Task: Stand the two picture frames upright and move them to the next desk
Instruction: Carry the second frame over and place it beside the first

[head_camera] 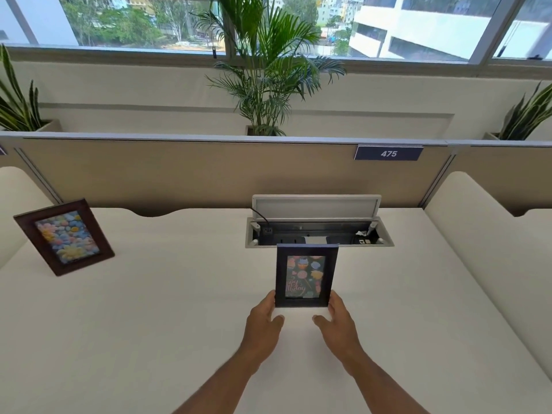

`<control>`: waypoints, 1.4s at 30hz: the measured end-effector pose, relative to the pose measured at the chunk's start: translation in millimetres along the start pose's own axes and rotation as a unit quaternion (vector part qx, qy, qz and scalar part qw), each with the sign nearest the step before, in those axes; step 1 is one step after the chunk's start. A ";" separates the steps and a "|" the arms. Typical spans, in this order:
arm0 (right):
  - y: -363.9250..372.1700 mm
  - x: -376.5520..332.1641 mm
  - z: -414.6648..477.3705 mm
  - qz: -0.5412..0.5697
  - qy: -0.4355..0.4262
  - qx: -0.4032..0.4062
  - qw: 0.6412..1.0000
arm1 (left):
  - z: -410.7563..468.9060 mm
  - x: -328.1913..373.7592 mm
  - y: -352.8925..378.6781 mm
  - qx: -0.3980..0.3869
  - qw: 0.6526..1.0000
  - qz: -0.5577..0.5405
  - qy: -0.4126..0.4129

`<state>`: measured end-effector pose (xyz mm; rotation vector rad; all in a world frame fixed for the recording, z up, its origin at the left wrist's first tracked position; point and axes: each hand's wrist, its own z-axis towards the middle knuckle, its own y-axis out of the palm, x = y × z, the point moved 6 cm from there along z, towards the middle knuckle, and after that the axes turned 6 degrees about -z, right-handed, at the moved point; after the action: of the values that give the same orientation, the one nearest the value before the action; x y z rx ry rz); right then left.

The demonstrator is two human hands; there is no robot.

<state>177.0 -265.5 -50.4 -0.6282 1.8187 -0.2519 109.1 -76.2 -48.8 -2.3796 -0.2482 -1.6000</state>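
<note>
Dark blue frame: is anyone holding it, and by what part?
Yes. The dark blue frame is upright on the desk, held by its lower side edges: left hand at the bottom-left corner, right hand at the bottom-right.

fingers behind dark frame, lettering unreadable

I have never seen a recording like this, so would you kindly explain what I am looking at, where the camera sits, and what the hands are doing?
There is no machine here: a person wears a wide-angle camera on the head, looking down over their own arms. The left hand and right hand hold the lower corners of a dark blue picture frame, upright, with a birthday picture facing the camera. On the white desk, far left, a brown picture frame with a flower picture stands tilted. Behind the blue frame, a cable box set into the desk has its lid open. Potted plants stand beyond the beige partition, below the window.
</note>
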 end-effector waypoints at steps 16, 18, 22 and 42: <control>67.5 -49.4 8.1 -0.026 -0.040 -0.056 0.997 | 2.2 -1.2 -84.9 0.058 0.998 0.008 0.006; 90.1 -64.6 10.9 -0.033 -0.048 -0.073 0.996 | 3.0 -1.9 -110.4 0.073 0.997 0.007 0.004; 139.1 -100.8 15.0 -0.053 -0.080 -0.106 0.990 | 2.9 -4.8 -163.0 0.109 0.994 0.002 -0.001; 334.3 -267.0 84.5 -0.116 -0.178 -0.204 0.956 | 76.4 7.7 -372.4 0.266 0.963 -0.041 -0.006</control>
<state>216.4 167.5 -17.2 -1.1064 1.4526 0.0868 73.3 301.5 -23.9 -1.9806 -0.6912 -1.3346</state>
